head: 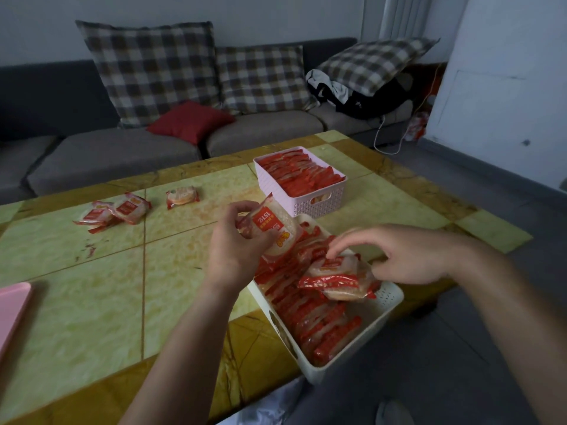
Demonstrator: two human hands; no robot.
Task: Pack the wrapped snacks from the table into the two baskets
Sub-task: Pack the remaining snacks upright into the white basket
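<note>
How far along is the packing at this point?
Done: the pink basket looks full, the white basket mostly filled. In hand: the left hand holds one snack; the right hand grips the top snack lying on the rows. Left: a small pile and a single snack on the table.

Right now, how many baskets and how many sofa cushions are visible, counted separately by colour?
Pink basket: 1
White basket: 1
Plaid cushions: 3
Red cushion: 1
Total: 6
</note>
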